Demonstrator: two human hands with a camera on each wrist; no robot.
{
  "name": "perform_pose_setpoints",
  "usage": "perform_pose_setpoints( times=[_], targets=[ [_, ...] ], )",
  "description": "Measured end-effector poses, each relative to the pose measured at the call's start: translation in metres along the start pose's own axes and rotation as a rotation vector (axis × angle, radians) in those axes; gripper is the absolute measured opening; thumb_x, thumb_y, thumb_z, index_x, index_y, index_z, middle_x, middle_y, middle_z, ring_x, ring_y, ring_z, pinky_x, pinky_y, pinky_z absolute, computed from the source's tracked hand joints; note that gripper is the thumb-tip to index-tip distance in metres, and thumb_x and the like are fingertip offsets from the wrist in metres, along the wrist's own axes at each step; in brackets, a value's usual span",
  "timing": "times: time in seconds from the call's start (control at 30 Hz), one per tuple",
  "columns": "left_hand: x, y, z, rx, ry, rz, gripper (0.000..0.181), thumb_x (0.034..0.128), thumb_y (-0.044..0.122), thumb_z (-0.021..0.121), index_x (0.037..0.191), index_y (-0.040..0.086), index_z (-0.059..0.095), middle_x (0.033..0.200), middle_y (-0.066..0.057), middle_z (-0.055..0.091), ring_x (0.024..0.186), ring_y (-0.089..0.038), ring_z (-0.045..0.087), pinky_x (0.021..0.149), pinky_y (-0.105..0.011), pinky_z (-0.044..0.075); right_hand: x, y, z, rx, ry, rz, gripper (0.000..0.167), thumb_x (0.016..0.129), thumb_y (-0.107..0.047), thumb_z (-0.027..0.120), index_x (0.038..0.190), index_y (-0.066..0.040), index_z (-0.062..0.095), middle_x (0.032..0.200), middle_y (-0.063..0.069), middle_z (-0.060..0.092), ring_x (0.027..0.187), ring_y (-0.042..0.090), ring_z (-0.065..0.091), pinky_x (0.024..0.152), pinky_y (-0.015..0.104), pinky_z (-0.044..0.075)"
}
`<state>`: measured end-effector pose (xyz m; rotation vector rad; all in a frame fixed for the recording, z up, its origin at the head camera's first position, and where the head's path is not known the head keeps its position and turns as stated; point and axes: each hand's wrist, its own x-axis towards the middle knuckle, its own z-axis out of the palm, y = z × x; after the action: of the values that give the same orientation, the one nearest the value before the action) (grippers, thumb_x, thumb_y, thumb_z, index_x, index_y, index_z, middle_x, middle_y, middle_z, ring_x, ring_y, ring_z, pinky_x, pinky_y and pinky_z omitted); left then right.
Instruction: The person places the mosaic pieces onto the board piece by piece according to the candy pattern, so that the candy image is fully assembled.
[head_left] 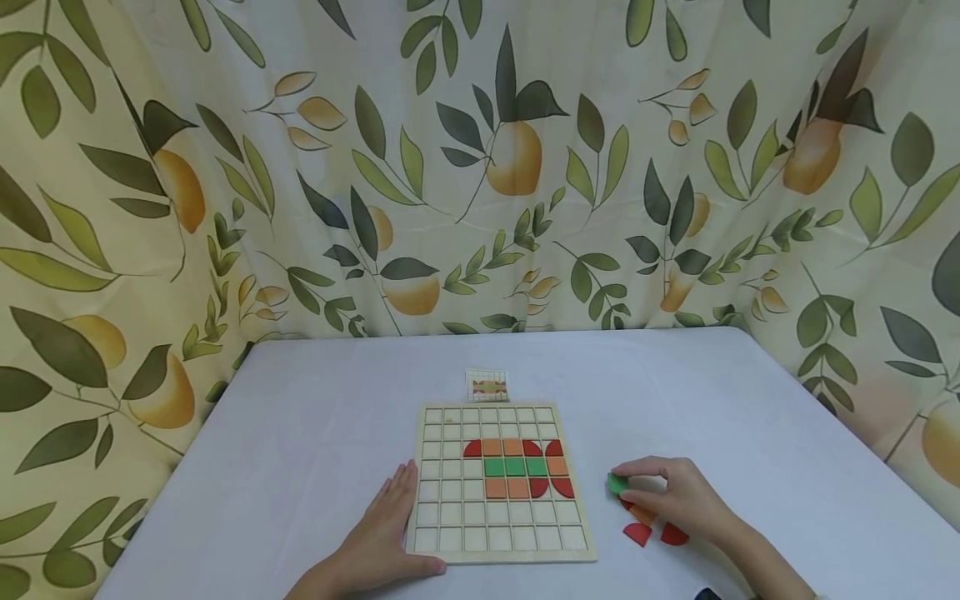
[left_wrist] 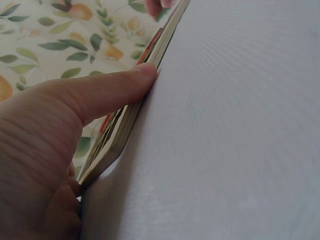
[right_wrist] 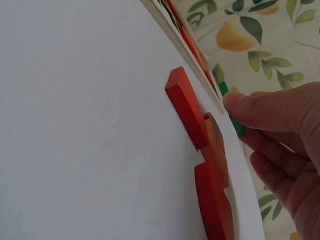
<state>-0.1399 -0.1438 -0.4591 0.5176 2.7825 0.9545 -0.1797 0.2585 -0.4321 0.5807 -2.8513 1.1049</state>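
Observation:
The left hand [head_left: 380, 533] lies along the left edge and lower left corner of the gridded wooden board [head_left: 450, 542], fingers straight. Its thumb rests on the board's near edge in the left wrist view. To the right of the board, the right hand [head_left: 686, 500] pinches a green piece [head_left: 617, 482] between thumb and fingers. Under and beside that hand lie red pieces [head_left: 637, 534] and an orange one [head_left: 642, 514]. On the board, green squares [head_left: 513, 467] form a row between rows of orange squares [head_left: 512, 447], with red rounded pieces [head_left: 538, 487] among them.
A small card [head_left: 487, 387] with a printed grid pattern lies just beyond the board's far edge. The white table [head_left: 315, 417] is bordered by a curtain [head_left: 465, 250] with leaves and fruit. A dark object [head_left: 707, 593] shows at the bottom edge, near the right forearm.

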Motion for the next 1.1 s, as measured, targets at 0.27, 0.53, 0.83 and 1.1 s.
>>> perform_pose_setpoints(
  times=[0.27, 0.53, 0.83, 1.1],
  targets=[
    [0.000, -0.001, 0.001, -0.002, 0.004, 0.004, 0.129, 0.0591, 0.070, 0.068, 0.145, -0.004, 0.008, 0.151, -0.017, 0.009, 0.138, -0.027, 0.002, 0.108, -0.049, 0.006, 0.009, -0.013, 0.008, 0.078, -0.044, -0.054, 0.027, 0.079, -0.024, 0.073, 0.104, -0.013, 0.071, 0.100, -0.004, 0.067, 0.096, 0.014, 0.061, 0.082, 0.037, 0.050],
    [0.001, 0.001, 0.001, -0.007, 0.001, -0.002, 0.128, 0.0594, 0.069, 0.069, 0.145, -0.005, 0.008, 0.151, -0.018, 0.010, 0.138, -0.028, 0.003, 0.108, -0.049, 0.005, 0.020, -0.024, 0.016, 0.060, -0.038, -0.125, 0.025, 0.079, -0.022, 0.073, 0.103, -0.014, 0.071, 0.098, -0.008, 0.067, 0.095, 0.012, 0.061, 0.081, 0.041, 0.050],
    [0.000, 0.001, 0.000, -0.010, -0.001, -0.015, 0.128, 0.0591, 0.069, 0.069, 0.145, -0.004, 0.008, 0.151, -0.017, 0.010, 0.138, -0.027, 0.002, 0.108, -0.049, 0.005, 0.034, -0.035, 0.027, 0.082, -0.045, -0.135, 0.027, 0.077, -0.020, 0.075, 0.103, -0.013, 0.070, 0.098, -0.011, 0.067, 0.096, 0.010, 0.060, 0.084, 0.042, 0.048],
    [0.001, 0.002, 0.000, -0.010, -0.006, -0.021, 0.128, 0.0591, 0.070, 0.068, 0.145, -0.003, 0.007, 0.151, -0.017, 0.010, 0.138, -0.027, 0.002, 0.108, -0.049, 0.005, 0.049, -0.047, 0.036, 0.094, -0.073, -0.198, 0.028, 0.078, -0.022, 0.073, 0.104, -0.011, 0.070, 0.100, -0.007, 0.067, 0.097, 0.014, 0.061, 0.084, 0.038, 0.049]
  ],
)
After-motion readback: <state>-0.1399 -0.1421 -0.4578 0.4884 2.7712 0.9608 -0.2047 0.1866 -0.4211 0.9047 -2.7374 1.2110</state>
